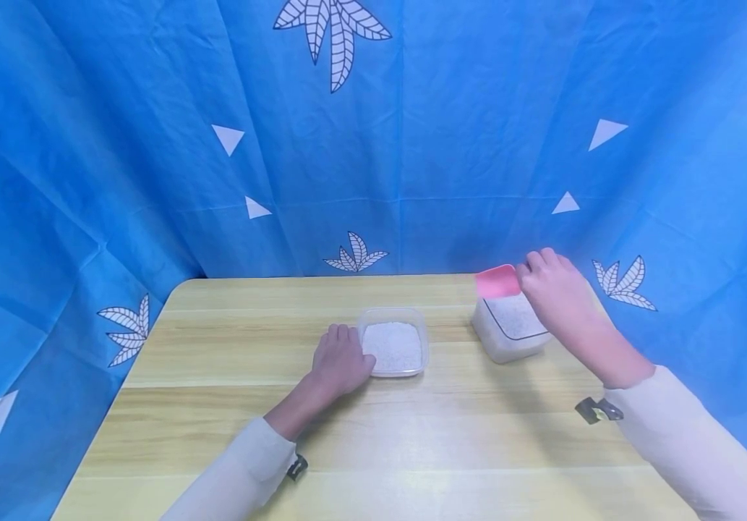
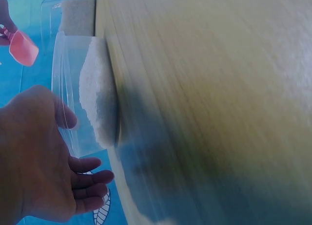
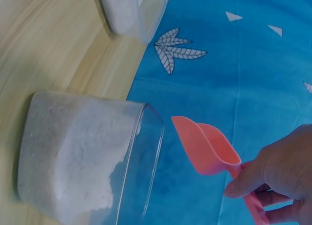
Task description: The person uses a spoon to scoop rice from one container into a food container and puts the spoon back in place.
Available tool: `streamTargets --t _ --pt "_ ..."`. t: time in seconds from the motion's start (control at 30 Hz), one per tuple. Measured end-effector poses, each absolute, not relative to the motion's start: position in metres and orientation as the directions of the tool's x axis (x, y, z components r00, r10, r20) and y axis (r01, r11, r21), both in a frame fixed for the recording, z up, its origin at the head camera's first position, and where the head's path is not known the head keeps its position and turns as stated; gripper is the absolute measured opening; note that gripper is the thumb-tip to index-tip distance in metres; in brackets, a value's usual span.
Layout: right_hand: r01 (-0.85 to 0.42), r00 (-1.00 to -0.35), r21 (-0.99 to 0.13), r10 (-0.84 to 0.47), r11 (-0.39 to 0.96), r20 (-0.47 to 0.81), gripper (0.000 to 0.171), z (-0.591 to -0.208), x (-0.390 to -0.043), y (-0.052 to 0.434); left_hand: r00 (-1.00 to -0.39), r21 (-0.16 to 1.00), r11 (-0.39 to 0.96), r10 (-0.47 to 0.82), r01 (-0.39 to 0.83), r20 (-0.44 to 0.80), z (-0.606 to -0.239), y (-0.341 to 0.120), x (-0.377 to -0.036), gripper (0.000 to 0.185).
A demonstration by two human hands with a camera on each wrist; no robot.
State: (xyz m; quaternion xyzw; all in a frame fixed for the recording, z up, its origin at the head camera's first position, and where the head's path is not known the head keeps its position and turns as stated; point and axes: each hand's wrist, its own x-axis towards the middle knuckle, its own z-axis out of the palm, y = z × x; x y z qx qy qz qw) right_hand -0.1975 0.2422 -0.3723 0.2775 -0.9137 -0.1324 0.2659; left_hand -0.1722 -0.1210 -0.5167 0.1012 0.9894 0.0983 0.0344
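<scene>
Fine white grains fill part of a low clear plastic container near the table's middle. My left hand rests at its left side, the thumb touching the near corner and the fingers loosely extended beside the wall. To the right stands a taller clear container, also holding white grains. My right hand grips a pink scoop by its handle. The scoop is above the taller container's rim, apart from it, and its bowl looks empty.
Both containers stand on a light wood-grain table. A blue curtain with white leaf and triangle prints hangs along the back and sides, close behind the taller container.
</scene>
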Motion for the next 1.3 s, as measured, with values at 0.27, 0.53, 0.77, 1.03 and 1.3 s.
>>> streamTargets --t 0.27,0.53,0.77,1.03,1.3 --pt "-0.403 -0.736 0.370 -0.537 0.837 0.413 0.021 -0.368 -0.194 0.254 -0.977 0.207 0.960 0.203 0.188 -0.056 -0.517 -0.122 -0.173 0.048" --pt "-0.401 -0.720 0.399 -0.553 0.824 0.419 0.019 -0.371 -0.194 0.265 -0.978 0.210 0.961 0.197 0.181 -0.061 -0.515 -0.121 -0.172 0.046" --pt "-0.418 -0.701 0.432 -0.587 0.799 0.405 0.019 -0.375 -0.198 0.270 -0.979 0.215 0.960 0.193 0.177 -0.058 -0.518 -0.121 -0.173 0.046" --pt "-0.456 -0.634 0.515 -0.671 0.726 0.385 0.021 -0.386 -0.209 0.276 -0.979 0.209 0.961 0.197 0.181 -0.058 -0.519 -0.121 -0.173 0.045" --pt "-0.497 -0.548 0.640 -0.784 0.586 0.293 0.022 -0.396 -0.221 0.279 -0.978 0.202 0.961 0.202 0.188 -0.052 -0.520 -0.121 -0.175 0.045"
